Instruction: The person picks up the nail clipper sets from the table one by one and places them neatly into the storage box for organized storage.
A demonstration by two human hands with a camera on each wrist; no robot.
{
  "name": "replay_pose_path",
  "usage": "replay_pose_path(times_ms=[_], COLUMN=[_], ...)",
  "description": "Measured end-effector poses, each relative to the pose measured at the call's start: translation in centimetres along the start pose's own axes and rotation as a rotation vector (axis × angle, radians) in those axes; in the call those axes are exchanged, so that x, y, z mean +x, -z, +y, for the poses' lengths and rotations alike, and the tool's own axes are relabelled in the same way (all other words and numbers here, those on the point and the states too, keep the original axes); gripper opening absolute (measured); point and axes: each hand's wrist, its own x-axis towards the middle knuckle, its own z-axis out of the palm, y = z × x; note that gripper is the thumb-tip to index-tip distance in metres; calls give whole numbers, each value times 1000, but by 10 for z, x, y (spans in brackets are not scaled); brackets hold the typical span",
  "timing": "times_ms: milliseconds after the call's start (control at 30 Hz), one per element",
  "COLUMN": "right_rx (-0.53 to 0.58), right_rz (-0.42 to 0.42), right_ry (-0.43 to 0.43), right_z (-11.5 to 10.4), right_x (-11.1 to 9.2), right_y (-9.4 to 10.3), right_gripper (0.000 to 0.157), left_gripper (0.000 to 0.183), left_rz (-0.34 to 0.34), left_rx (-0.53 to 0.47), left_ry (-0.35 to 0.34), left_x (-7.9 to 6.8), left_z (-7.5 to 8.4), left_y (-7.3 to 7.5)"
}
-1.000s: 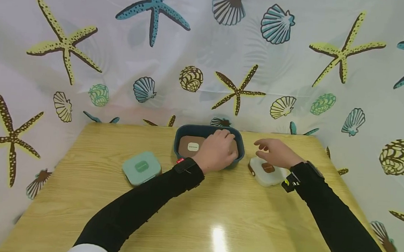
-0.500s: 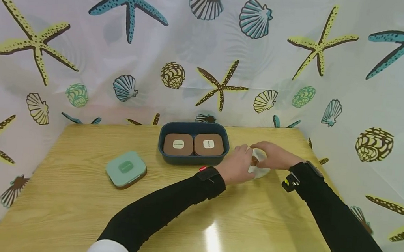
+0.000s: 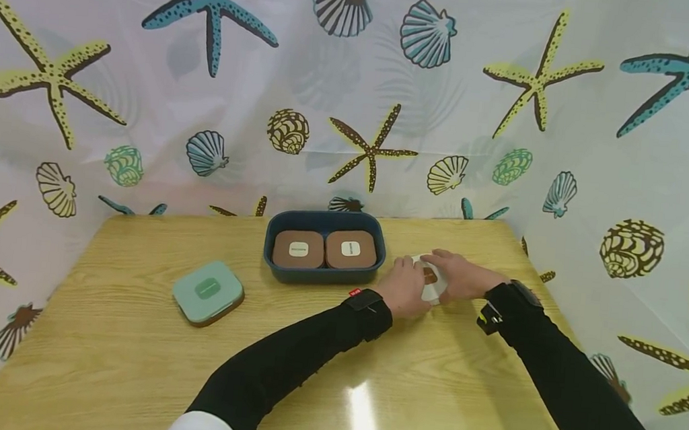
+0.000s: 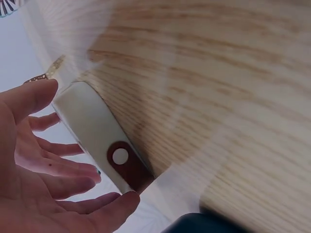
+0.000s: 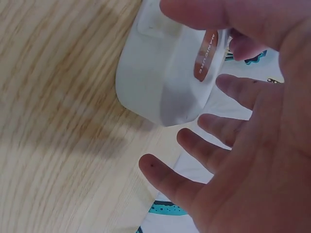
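Note:
A white manicure case (image 3: 430,279), with a brown oval label reading MANICURE (image 5: 206,56), is between both hands at the right of the table. My left hand (image 3: 404,288) holds its left side; in the left wrist view, the thumb and a fingertip are at opposite ends of the side with a brown snap strap (image 4: 127,165). My right hand (image 3: 464,277) grips the other side, its thumb over the lid and the remaining fingers spread. Whether the case touches the table cannot be told. Left of it is a dark blue bin (image 3: 321,277) with two brown square cases (image 3: 298,258) inside, lying side by side.
On the left of the wooden table (image 3: 127,353) lies a mint green case (image 3: 207,292) with a brown underside. A curtain (image 3: 308,57) printed with starfish and shells hangs behind the table and along its right side.
My left hand has left the blue bin and moved right to the white manicure case. My right hand has come down onto the case, which is now turned. The head view has shifted right.

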Motion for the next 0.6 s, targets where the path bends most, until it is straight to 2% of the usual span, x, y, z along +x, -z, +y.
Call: replay_pose_path(times_ms=[233, 400, 600], right_rx=[-19, -30, 3], right_rz=[-2, 12, 34], right_ry=[19, 17, 18], right_z=[-2, -3, 4], right_x=[4, 7, 8], right_y=[-7, -8, -7], right_gripper=[97, 97, 104], left_gripper=[80, 81, 79], left_rz=[-22, -17, 9], left_rx=[-105, -59, 13], left_ry=[81, 96, 74], left_x=[2, 4, 7], left_z=[-2, -2, -1], left_y=[-8, -10, -9])
